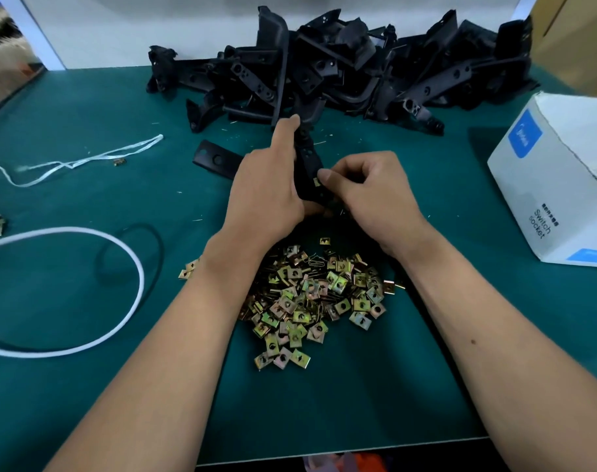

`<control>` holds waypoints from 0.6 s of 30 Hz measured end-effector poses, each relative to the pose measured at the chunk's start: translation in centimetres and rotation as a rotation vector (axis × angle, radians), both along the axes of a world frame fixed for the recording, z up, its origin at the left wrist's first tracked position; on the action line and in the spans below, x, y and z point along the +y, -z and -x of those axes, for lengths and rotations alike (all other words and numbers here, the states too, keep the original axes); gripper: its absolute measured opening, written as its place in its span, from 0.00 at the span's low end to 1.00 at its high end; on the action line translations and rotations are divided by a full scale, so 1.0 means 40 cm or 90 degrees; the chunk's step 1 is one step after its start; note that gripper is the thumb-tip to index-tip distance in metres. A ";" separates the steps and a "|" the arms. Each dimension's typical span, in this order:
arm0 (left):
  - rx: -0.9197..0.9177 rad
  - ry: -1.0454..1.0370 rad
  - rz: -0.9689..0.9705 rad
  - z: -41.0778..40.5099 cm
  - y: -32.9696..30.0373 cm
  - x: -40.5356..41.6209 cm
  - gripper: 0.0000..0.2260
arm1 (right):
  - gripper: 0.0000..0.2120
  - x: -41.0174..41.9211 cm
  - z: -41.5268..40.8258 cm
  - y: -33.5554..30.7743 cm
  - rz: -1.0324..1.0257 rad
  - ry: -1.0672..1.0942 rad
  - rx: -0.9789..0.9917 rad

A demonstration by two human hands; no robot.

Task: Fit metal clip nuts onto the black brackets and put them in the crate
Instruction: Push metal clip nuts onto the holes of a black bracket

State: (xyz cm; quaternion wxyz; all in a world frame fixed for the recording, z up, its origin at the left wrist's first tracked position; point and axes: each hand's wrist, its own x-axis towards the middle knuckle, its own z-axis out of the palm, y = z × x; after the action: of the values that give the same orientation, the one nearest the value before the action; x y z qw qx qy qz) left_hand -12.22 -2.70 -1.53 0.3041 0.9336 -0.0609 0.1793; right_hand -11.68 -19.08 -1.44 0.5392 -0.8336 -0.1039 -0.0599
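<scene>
Clip nuts (310, 298) lie heaped nearest, hands behind them, bracket pile (341, 63) farthest back, box (559, 185) right.

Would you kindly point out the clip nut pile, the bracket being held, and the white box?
clip nut pile (312, 298): head view, middle of the heap.
held bracket (309, 160): head view, its bare black face between both hands.
white box (542, 185): head view, its side wall.

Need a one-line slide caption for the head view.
Left hand holds a black bracket while right hand pinches a clip nut onto it.
</scene>
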 end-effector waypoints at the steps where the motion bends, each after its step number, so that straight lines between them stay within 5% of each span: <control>1: 0.006 0.001 0.005 -0.003 0.000 0.003 0.56 | 0.11 -0.005 -0.003 -0.006 0.029 -0.010 -0.004; 10: 0.077 0.013 0.118 -0.022 0.032 0.037 0.59 | 0.11 -0.109 -0.027 -0.042 0.428 -0.124 0.043; 15: 0.158 0.066 0.183 -0.020 0.030 0.056 0.60 | 0.04 -0.095 -0.032 -0.026 0.427 -0.114 -0.025; 18: 0.186 0.095 0.237 -0.019 0.021 0.060 0.61 | 0.04 -0.088 -0.034 -0.017 0.316 -0.066 -0.030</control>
State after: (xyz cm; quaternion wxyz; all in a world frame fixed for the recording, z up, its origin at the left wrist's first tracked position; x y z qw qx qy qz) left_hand -11.47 -0.28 -2.39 0.4889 0.8704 -0.0512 0.0278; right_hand -10.33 -22.62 -0.74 0.3179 -0.9323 -0.1706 -0.0245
